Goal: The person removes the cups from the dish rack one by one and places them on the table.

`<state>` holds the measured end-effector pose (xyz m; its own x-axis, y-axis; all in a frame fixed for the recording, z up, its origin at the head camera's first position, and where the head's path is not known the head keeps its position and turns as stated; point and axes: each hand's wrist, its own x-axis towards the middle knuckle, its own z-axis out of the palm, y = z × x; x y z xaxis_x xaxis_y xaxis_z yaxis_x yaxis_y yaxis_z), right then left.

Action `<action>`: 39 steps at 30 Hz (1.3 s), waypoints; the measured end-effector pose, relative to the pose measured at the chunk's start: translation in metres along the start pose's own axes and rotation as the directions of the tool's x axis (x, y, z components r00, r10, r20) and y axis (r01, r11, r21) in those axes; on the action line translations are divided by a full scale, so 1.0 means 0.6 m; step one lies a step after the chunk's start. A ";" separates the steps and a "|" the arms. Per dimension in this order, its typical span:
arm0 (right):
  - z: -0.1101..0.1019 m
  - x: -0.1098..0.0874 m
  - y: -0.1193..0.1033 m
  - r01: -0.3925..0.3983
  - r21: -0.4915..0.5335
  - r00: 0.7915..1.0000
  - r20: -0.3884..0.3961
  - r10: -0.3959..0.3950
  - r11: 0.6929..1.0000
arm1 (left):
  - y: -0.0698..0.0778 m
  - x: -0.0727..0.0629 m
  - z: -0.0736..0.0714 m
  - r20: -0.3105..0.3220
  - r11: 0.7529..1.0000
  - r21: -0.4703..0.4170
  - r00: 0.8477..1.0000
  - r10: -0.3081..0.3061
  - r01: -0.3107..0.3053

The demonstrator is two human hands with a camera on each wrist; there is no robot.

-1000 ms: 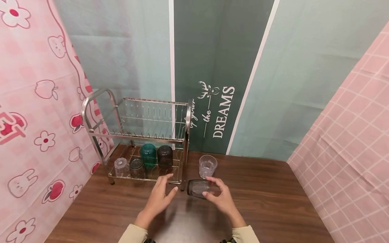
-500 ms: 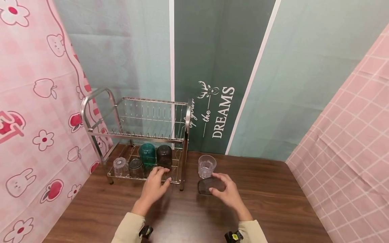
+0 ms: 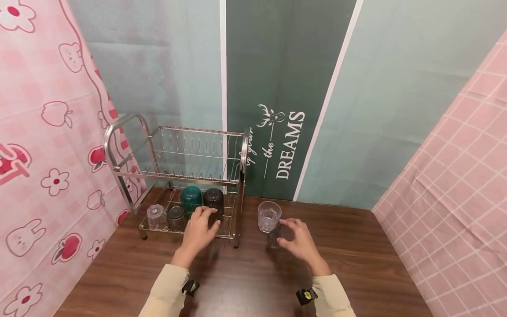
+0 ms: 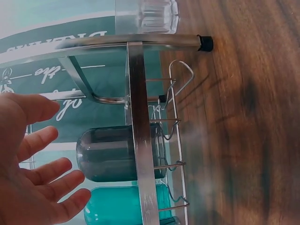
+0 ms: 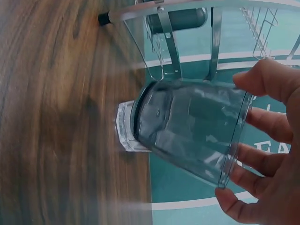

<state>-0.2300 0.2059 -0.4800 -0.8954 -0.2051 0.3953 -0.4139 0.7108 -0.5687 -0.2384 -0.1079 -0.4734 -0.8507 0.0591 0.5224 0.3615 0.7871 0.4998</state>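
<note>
A dark-brown wood-grain table (image 3: 348, 255) in my head view bears a two-tier metal dish rack (image 3: 186, 178) and, just to its right, an upright clear tumbler (image 3: 270, 215). On the rack's lower wire tier (image 3: 227, 237) I count four vessels: a clear cup (image 3: 157, 217), a short smoky glass (image 3: 176, 217), and upside-down teal (image 3: 191, 197) and near-black glasses (image 3: 214, 199).

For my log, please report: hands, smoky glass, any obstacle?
Right hand holds smoky glass. Left hand empty, near dish rack. Possible obstacle: clear tumbler close behind.

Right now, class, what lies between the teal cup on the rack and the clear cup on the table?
In the head view: the taller dark cup, then the rack's end post, then bare tabletop.
</note>
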 end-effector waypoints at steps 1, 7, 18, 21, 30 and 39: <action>-0.001 0.002 0.001 -0.009 -0.017 1.000 0.003 0.009 1.000 | -0.001 0.002 -0.001 0.005 1.000 0.002 1.000 -0.001 0.001; -0.006 0.014 0.009 -0.049 -0.108 0.998 0.025 0.052 0.993 | -0.010 0.016 -0.006 0.038 0.999 0.018 0.999 -0.031 0.030; -0.011 0.027 0.033 -0.067 -0.205 0.993 0.079 0.084 0.976 | -0.018 0.038 -0.006 0.058 0.999 0.040 0.998 -0.035 0.032; -0.011 0.029 0.042 -0.080 -0.223 0.991 0.089 0.102 0.972 | -0.017 0.042 -0.002 0.075 0.998 0.047 0.996 -0.041 0.038; -0.006 0.047 0.058 -0.074 -0.265 0.989 0.101 0.104 0.961 | -0.017 0.059 -0.001 0.087 0.996 0.057 0.993 -0.074 0.069; 0.004 0.063 0.072 -0.089 -0.280 0.984 0.126 0.128 0.956 | -0.024 0.080 0.005 0.092 0.995 0.071 0.993 -0.076 0.070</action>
<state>-0.2821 0.2273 -0.4914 -0.9546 -0.1957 0.2247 -0.2703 0.8862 -0.3762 -0.2858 -0.1145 -0.4578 -0.9072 0.0551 0.4171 0.2733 0.8310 0.4845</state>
